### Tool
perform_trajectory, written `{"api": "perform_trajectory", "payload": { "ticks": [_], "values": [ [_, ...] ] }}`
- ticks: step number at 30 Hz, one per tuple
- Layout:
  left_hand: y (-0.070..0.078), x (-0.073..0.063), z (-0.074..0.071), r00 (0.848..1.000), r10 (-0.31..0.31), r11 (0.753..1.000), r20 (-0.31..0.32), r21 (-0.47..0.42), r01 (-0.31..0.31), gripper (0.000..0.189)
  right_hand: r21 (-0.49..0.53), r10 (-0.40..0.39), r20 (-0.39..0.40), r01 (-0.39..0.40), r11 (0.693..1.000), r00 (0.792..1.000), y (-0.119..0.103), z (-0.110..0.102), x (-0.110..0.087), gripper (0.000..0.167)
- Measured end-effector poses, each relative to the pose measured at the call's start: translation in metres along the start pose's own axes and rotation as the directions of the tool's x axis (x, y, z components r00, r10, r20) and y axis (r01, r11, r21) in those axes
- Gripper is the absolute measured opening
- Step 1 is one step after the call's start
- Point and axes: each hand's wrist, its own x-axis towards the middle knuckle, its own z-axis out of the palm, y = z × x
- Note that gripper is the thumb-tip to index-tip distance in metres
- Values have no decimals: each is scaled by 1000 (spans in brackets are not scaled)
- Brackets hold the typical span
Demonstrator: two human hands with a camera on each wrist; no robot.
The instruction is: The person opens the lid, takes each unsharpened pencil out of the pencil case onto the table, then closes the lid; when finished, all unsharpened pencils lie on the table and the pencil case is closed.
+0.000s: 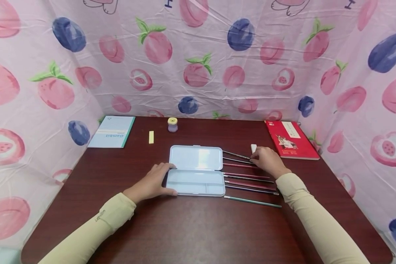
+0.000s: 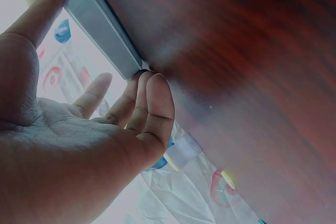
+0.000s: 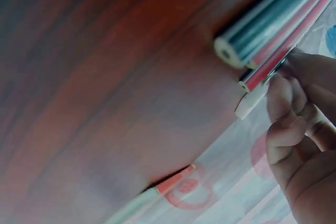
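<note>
A light-blue pencil case (image 1: 183, 177) lies unfolded on the table, its lid (image 1: 195, 157) laid back behind the compartment half. At the case's left end my left hand (image 1: 154, 181) holds it, thumb at the front edge and fingers near the hinge; the left wrist view shows the case's side (image 2: 107, 30) between them. My right hand (image 1: 267, 160) pinches the right end of the rearmost dark pencil (image 1: 236, 155). Several more pencils lie in a row right of the case, among them red ones (image 1: 249, 183) and a green one (image 1: 252, 201) nearest the front.
A white eraser (image 1: 253, 147) lies just behind my right hand. The red book (image 1: 292, 141) is at the back right, the pale-blue notebook (image 1: 111, 132) at the back left. Between them stand a yellow strip (image 1: 151, 137) and a small yellow-and-purple container (image 1: 172, 125). Patterned cloth (image 1: 198, 55) encloses the table.
</note>
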Motion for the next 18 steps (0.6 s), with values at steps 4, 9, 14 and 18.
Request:
{"api": "perform_trajectory", "payload": {
  "ticks": [4, 9, 14, 18],
  "values": [
    [0, 0, 0, 1000, -1, 1000, -1, -2, 1, 89, 26, -38, -77, 40, 999, 996, -12, 1, 4, 13],
    [-1, 1, 1, 1000, 1, 1000, -2, -3, -1, 90, 117, -53, -139, 70, 991, 989, -41, -5, 11, 19],
    [0, 0, 1, 1000, -5, 1000, 0, -1, 5, 90, 229, -34, -92, 54, 972, 995, -74, -9, 23, 29],
    [1, 1, 1, 1000, 0, 1000, 0, 6, 0, 91, 329, -58, -13, 59, 943, 998, -95, -6, 31, 42]
  ]
}}
